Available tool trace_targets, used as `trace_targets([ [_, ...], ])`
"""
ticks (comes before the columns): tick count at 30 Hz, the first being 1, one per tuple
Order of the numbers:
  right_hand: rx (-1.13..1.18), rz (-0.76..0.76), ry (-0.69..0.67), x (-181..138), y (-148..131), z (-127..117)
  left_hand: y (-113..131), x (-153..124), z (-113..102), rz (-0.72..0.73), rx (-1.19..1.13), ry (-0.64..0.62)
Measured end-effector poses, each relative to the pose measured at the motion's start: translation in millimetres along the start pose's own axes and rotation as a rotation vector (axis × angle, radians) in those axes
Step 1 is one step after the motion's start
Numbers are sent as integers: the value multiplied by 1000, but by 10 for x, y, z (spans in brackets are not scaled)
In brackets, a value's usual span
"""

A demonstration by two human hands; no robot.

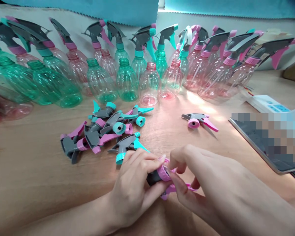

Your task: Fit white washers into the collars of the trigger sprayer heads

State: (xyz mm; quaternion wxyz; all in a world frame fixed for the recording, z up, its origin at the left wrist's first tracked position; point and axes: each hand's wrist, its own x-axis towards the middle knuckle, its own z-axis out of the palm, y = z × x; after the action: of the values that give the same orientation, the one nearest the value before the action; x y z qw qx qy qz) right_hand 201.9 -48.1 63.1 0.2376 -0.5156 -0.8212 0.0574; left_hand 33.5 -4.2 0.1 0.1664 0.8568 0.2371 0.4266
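Close to the table's front, my left hand is wrapped round a grey and pink spray trigger head. Its pink collar faces right, toward my right hand. The right thumb and fingertips are pinched at the collar's open mouth; whether they hold some small part there is hidden. A pink lever sticks out below the fingers. Just beyond my left hand lies a grey and teal spray head, beside a pile of more spray heads in pink and teal. A single pink one lies apart to the right.
Along the back stand green bottles and pink bottles; some are uncapped, others carry spray heads. At right are a dark-screened device with a cable and a white box. Teal cloth hangs behind.
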Motion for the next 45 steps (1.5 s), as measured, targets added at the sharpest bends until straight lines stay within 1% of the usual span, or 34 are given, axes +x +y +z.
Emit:
trace_targets([
  [6,33,-4,-21,-5,-8,-17,-2,4,-3,13,-3,6],
  [13,65,22,10,53,4,-32,3,3,-8,11,-13,-6],
  [16,19,64,8,67,20,-37,-1,-10,-6,-5,-36,-20],
  [18,24,128,11,71,39,-34,-7,-24,-3,-22,-56,-32],
  [20,101,180,-23,81,74,-49,-16,-37,0,-38,-82,-43],
  [23,248,210,-91,116,160,-141,-31,-51,6,-94,-140,-33],
  [26,367,283,-37,176,261,-271,-45,-64,13,-195,-188,-19],
  [27,433,309,-49,200,291,-304,-50,-68,14,-224,-191,-20],
  [28,514,330,-98,225,320,-324,-54,-73,15,-246,-191,-18],
  [32,851,403,-413,312,408,-285,-63,-84,13,-284,-222,-7],
  [34,949,419,-475,329,433,-230,-62,-78,8,-270,-247,-17],
  [36,910,389,-453,325,437,-190,-59,-69,5,-260,-271,-28],
  [39,643,303,-324,298,403,-188,-59,-61,3,-271,-292,-32],
  [41,541,229,-255,283,361,-221,-64,-64,4,-268,-277,-32],
  [43,561,168,-241,278,317,-262,-71,-73,5,-262,-251,-37],
  [45,598,141,-260,276,280,-292,-78,-81,5,-256,-230,-40],
])
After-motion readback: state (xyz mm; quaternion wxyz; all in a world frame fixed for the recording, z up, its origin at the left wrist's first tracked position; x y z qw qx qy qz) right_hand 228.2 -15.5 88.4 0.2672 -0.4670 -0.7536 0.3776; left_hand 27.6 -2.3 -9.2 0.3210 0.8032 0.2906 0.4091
